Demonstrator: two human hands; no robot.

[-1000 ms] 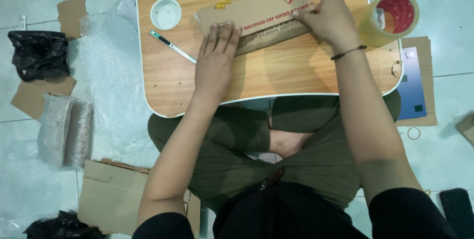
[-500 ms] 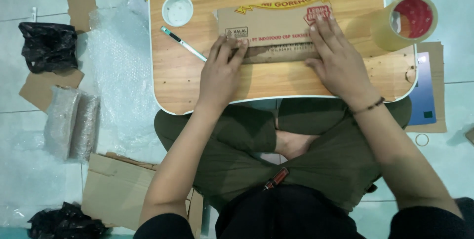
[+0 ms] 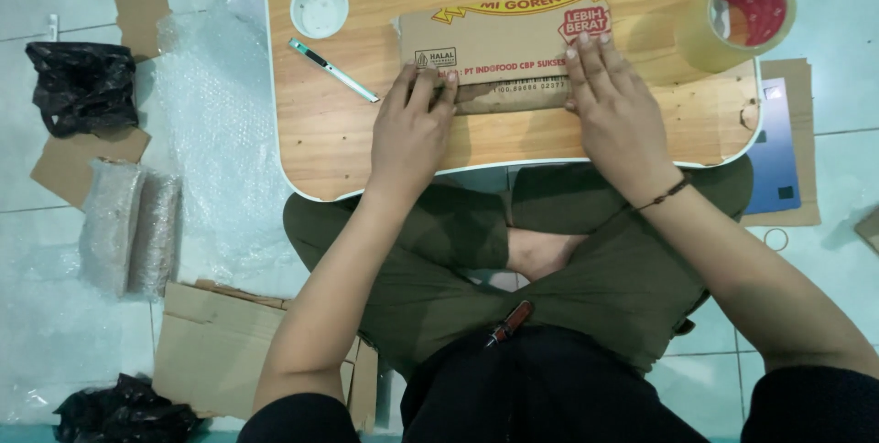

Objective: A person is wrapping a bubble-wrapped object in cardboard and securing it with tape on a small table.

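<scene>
A brown printed cardboard piece (image 3: 505, 45) lies on a small wooden lap table (image 3: 366, 141), with its near edge folded over. My left hand (image 3: 412, 127) presses flat on the left end of that fold, fingers together. My right hand (image 3: 618, 109) presses on the right end, fingertips on the cardboard's printed corner. Neither hand grips anything; both lie palm down. A thin bracelet sits on my right wrist.
On the table are a white round lid (image 3: 320, 7), a green-and-white cutter (image 3: 332, 70) and a roll of tape (image 3: 734, 15). On the tiled floor at left lie bubble wrap (image 3: 215, 132), a wrapped parcel (image 3: 128, 228), black bags (image 3: 82, 86) and cardboard pieces (image 3: 215, 351).
My right hand came down from the cardboard's far right edge to its near fold. The cardboard now lies straight, and both hands press along the folded edge.
</scene>
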